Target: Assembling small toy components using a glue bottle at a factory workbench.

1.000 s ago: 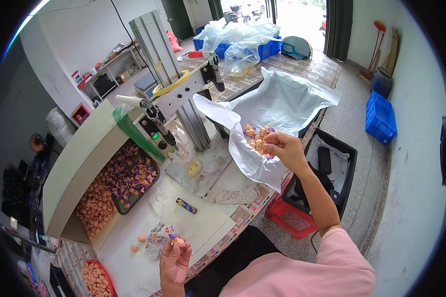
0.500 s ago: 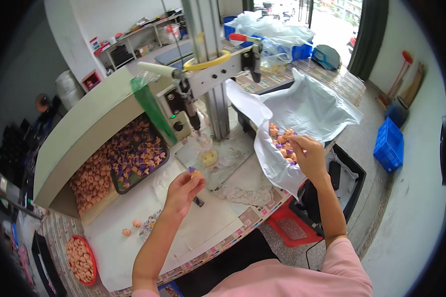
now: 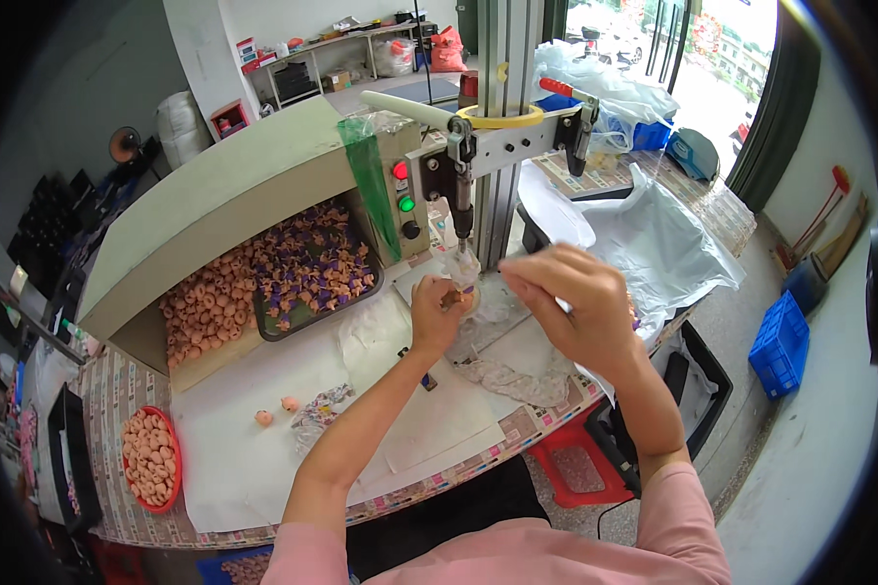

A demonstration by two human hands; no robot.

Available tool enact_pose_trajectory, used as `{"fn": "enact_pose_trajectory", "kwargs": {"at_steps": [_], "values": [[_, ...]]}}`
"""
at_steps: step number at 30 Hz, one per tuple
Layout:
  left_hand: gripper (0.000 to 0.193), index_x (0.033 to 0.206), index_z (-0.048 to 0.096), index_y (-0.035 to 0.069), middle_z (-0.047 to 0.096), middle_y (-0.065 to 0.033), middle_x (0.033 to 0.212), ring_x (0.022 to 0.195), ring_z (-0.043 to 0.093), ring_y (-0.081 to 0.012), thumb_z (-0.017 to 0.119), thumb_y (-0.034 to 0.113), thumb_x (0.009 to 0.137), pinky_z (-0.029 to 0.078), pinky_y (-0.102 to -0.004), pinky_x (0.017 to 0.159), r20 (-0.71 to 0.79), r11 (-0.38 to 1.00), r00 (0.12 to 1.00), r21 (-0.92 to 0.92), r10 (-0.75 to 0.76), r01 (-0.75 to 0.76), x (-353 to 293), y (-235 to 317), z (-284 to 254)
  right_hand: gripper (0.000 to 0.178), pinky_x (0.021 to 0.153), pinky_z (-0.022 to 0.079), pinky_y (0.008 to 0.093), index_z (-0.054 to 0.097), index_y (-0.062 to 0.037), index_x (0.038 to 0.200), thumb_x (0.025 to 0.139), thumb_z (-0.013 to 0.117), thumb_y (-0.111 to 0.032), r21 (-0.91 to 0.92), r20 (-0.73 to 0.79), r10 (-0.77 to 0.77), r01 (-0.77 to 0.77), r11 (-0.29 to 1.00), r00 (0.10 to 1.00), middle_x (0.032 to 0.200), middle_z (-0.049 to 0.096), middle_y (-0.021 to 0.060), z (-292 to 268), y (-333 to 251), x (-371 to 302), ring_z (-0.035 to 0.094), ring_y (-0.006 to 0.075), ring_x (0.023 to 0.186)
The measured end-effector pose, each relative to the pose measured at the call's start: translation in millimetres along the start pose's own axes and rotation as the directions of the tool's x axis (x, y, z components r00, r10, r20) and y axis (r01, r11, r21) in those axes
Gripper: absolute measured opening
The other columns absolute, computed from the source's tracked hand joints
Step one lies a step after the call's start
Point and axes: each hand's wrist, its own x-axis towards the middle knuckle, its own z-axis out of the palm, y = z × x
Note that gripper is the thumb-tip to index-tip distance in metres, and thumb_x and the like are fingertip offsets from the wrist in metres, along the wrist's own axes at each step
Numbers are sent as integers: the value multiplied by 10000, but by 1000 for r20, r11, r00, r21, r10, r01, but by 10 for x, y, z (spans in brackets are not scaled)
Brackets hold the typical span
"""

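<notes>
My left hand (image 3: 435, 317) is at the base of the bench press (image 3: 465, 210), its fingertips pinched on a small peach-and-purple figure piece (image 3: 463, 294). That piece is close to the clear holder below the press's tip; whether it touches the holder is hidden by my fingers. My right hand (image 3: 580, 304) is raised, slightly blurred, between the press and the lined bin (image 3: 644, 244). Its fingers point left, loosely bent and apart from the thumb, with nothing visible in them. A dark tray (image 3: 371, 285) of peach-and-purple pieces lies left of the press.
Round peach pieces (image 3: 210, 307) are heaped under the beige housing (image 3: 234, 185). A red basket (image 3: 178, 478) of similar pieces stands at the left edge. Two loose round pieces lie near crumpled film (image 3: 322, 414). The press's white lever (image 3: 405, 109) projects leftward. A red stool (image 3: 580, 468) stands below.
My left hand has moved forward and right with the small piece, up to the press base. My right hand has left the lined bin, moving left. The view has shifted.
</notes>
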Motion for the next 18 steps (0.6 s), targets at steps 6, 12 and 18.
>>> {"fn": "enact_pose_trajectory", "kwargs": {"at_steps": [6, 12, 18], "values": [[236, 891, 642, 14, 504, -76, 982, 943, 491, -251, 764, 38, 691, 446, -327, 814, 16, 972, 988, -181, -151, 151, -42, -58, 14, 198, 615, 483, 293, 693, -10, 959, 779, 656, 66, -69, -238, -375, 370, 927, 896, 781, 679, 99, 237, 137, 868, 598, 217, 649], [288, 932, 611, 33, 462, -106, 1044, 1001, 457, -274, 764, 76, 692, 411, -355, 858, 104, 948, 980, -256, -168, 190, -39, -111, -49, 420, 798, 460, 361, 639, -30, 1151, 824, 702, -285, -301, -386, -183, 64, 951, 904, 997, 673, 143, 382, 415, 1373, 602, 218, 888], [329, 956, 534, 22, 436, -92, 1034, 953, 468, -229, 749, 49, 708, 470, -293, 726, 56, 1000, 998, -12, 27, -26, -32, -180, -92, 635, 785, 459, 311, 534, -19, 1292, 789, 737, -348, 112, 103, 431, -441, 890, 896, 923, 649, 102, 229, 254, 1690, 594, 168, 883]]}}
